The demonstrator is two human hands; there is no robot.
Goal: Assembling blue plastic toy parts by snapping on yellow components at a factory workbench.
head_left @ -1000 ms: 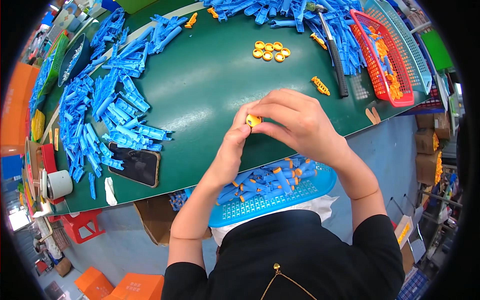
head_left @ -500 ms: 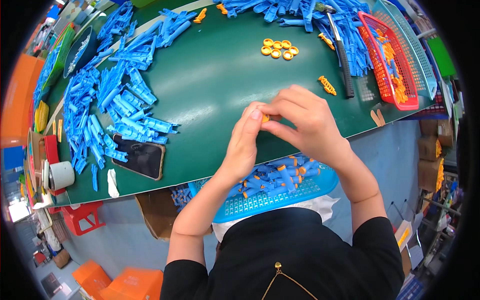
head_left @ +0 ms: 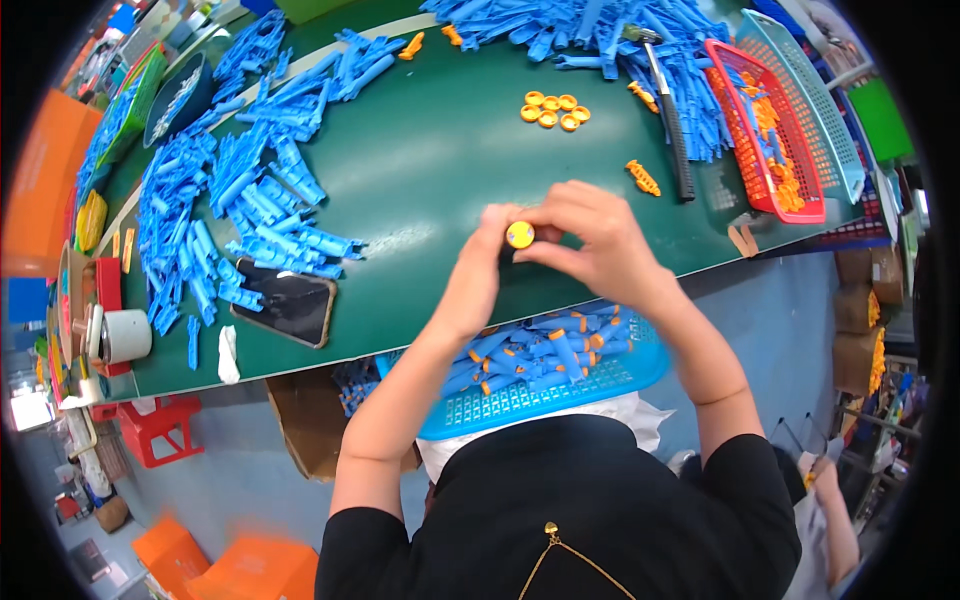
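Note:
A small round yellow cap (head_left: 520, 235) faces up between my hands above the table's near edge; whatever sits below it is hidden. My left hand (head_left: 478, 270) is closed around it from the left. From the right, the thumb and fingers of my right hand (head_left: 590, 238) are pinched at its side. Just below my wrists, a bright blue basket (head_left: 480, 415) holds blue tubes (head_left: 565, 350) with orange ends. Farther off on the green table lies a cluster of small round yellow caps (head_left: 548, 118). An orange ribbed piece (head_left: 642, 178) rests to their right.
Blue plastic parts (head_left: 265, 210) lie heaped at the left, with more blue parts (head_left: 590, 30) at the back. A phone (head_left: 290, 305) lies near the left heap. On the right are a hammer (head_left: 675, 130), a red basket (head_left: 805, 214) and a person's arm (head_left: 838, 525) lower down.
The yellow cap has turned up into fuller view between my fingers. My hands remain together. A person's arm has appeared at the lower right.

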